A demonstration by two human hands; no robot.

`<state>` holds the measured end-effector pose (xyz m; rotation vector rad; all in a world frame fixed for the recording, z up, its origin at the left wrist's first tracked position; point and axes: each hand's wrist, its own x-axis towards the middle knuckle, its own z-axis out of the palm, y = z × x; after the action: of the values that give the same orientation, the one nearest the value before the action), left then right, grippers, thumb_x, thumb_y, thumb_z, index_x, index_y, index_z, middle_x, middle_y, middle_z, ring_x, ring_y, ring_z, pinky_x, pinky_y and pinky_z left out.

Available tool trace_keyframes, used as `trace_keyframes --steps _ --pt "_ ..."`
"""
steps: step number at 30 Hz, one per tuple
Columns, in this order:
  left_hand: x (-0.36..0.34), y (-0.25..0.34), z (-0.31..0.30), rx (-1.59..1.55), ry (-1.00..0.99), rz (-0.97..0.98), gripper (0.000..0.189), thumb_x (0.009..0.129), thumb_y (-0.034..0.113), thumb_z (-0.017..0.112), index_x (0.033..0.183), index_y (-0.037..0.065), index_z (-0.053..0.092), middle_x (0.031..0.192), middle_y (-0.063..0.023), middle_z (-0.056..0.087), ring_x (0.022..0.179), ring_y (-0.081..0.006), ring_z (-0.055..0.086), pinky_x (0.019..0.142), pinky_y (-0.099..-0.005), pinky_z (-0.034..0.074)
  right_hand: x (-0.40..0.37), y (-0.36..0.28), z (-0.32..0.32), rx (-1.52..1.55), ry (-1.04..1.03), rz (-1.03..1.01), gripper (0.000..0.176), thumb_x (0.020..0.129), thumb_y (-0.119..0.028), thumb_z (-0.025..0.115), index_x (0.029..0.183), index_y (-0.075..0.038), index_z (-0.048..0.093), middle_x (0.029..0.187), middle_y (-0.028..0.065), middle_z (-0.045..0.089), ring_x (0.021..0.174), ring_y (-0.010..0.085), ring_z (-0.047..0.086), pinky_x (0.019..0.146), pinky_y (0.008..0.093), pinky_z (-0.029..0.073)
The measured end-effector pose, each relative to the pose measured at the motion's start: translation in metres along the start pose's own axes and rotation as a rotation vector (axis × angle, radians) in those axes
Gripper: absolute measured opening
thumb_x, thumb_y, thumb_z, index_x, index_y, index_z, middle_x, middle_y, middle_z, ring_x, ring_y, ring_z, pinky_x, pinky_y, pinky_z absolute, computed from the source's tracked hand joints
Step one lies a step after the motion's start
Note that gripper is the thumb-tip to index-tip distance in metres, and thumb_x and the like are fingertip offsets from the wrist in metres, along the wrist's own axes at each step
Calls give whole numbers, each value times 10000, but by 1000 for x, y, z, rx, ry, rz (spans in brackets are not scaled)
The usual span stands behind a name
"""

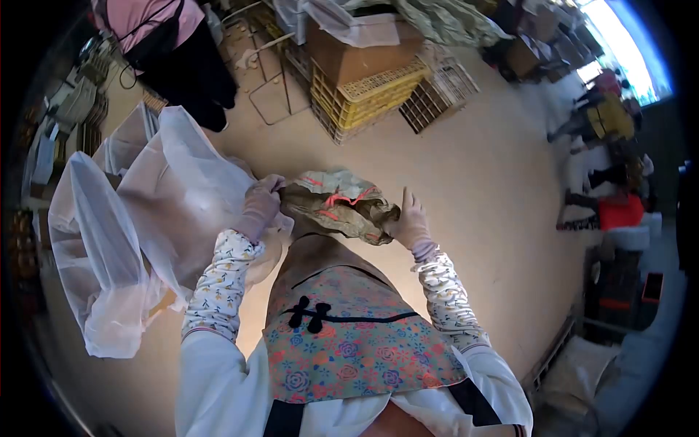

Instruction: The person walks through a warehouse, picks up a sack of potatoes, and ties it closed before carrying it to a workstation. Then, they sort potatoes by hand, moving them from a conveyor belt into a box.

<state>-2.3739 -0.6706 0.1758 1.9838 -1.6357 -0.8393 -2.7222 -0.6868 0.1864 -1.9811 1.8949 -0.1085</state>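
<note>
White plastic sheet (175, 197) is bunched at left; whether it is gripped by the left hand (261, 207) cannot be told. Left end of a crumpled sack (331, 200) is held in that hand's curled fingers, above the floor (495, 189). Yellow crate (364, 86) set toward floor's far edge. Sack's right end pinched by the right hand (412, 224), one finger raised.

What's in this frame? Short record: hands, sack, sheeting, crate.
left hand: grips one end of crumpled sack
right hand: grips opposite end
sack: greenish-brown, red markings
translucent white plastic sheeting: beside left hand; whether also gripped, can't tell
yellow plastic crate: on floor ahead, cardboard box on or in it
</note>
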Motion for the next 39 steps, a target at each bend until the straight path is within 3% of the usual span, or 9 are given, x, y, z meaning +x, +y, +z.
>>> trace_keyframes --steps 6,9,12,18,24,28,30,35,39 --pt "124 -20 -51 59 117 133 233 829 60 530 1005 120 670 1036 -128 678 1014 -305 637 875 -387 497 180 -200 -19 32 59 -927 751 704 -349 745 1340 -49 480 1258 212 565 1192 352 518 976 484 402" --pt "193 -44 -84 291 110 30 195 853 116 554 986 157 690 1020 -94 691 1006 -274 652 848 -381 509 284 -232 42 -171 -437 -618 410 792 -319 683 1141 -109 635 970 205 669 935 366 636 799 462 495" --pt "246 -64 -126 736 27 -172 196 869 160 556 985 205 707 1014 -54 703 996 -233 667 811 -380 517 353 -258 42 -55 -90 -927 192 841 -245 610 950 -105 681 791 191 662 765 379 651 682 467 506" --pt "314 -156 -207 507 330 -455 181 824 177 575 922 144 723 974 -124 705 958 -295 667 780 -419 522 512 -361 11 1 -285 -801 144 833 -194 616 908 -93 687 802 168 659 809 361 646 728 433 515" --pt "377 -172 -283 318 366 -513 274 813 147 586 1069 135 682 1057 -158 678 1034 -345 621 897 -423 489 521 -502 35 -28 -137 -1216 1156 533 -585 808 1436 -36 339 1288 196 491 1218 356 463 1013 446 358" --pt "410 -171 -320 427 398 -622 220 818 169 641 1033 148 680 1002 -133 693 985 -328 646 850 -434 510 628 -551 111 -393 -546 -1038 371 802 -314 658 1075 -65 625 990 178 666 945 333 631 847 414 474" --pt "426 -187 -324 492 362 -664 213 821 152 632 1027 159 682 994 -131 696 969 -318 656 831 -432 516 661 -558 97 -92 -353 -1165 142 851 -168 552 914 -78 643 850 181 672 841 360 644 760 423 497" --pt "485 -260 -294 611 206 -590 154 792 183 639 940 161 674 896 -96 694 871 -273 672 754 -408 494 767 -576 128 -172 -686 -1118 257 827 -182 576 1057 -158 688 1015 136 679 967 343 627 840 430 488" --pt "559 -269 -258 479 222 -321 90 806 228 648 844 152 616 827 -74 672 859 -265 655 792 -415 457 822 -528 138 -138 -405 -893 333 811 -143 584 1122 -194 691 1059 132 682 1012 325 630 881 415 494"
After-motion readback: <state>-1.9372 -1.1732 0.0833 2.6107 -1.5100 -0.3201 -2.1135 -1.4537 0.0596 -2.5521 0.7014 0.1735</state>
